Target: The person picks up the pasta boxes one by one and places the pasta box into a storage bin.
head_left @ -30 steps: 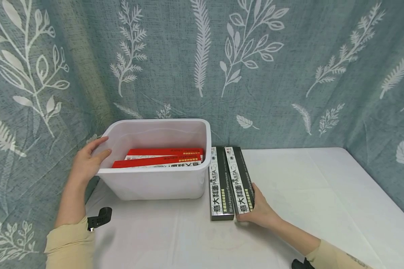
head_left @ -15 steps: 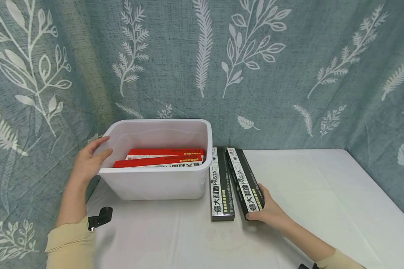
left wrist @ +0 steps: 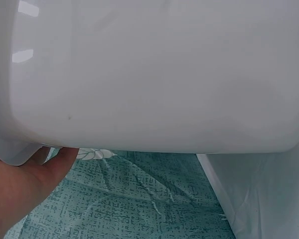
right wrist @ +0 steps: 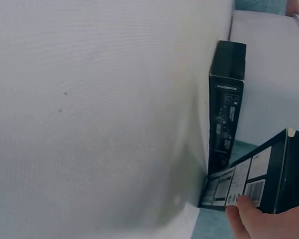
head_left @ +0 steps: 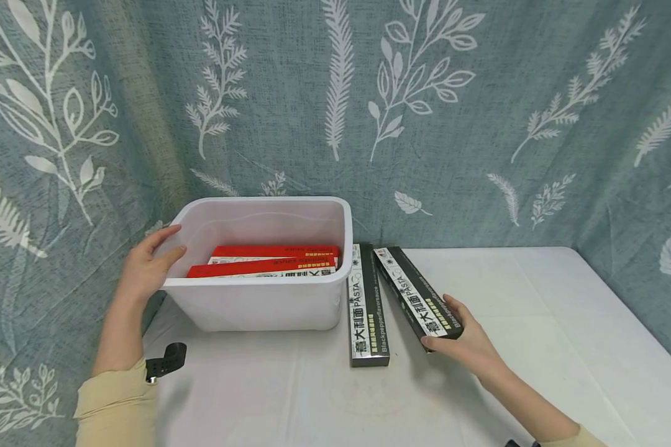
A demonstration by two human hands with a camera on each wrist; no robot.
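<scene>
The right hand holds the near end of a black pasta box, its grip closed around that end with the fingers curled under and along the side; the box is raised at the near end and angled away from the bin, while its far end lies close to the far end of a second black pasta box. The second box lies flat on the desk, lengthwise, just beside the right wall of the white plastic bin. In the right wrist view, a fingertip presses the label side of the held box, and the second box lies along the white surface beyond it. The left hand rests against the left end of the bin, thumb over the rim and fingers relaxed along the outer wall, a loose grip that steadies rather than clasps; the left wrist view shows the palm under the bin's rounded edge. Inside the bin lie red boxes, stacked flat. A leaf-patterned curtain hangs behind the desk.
</scene>
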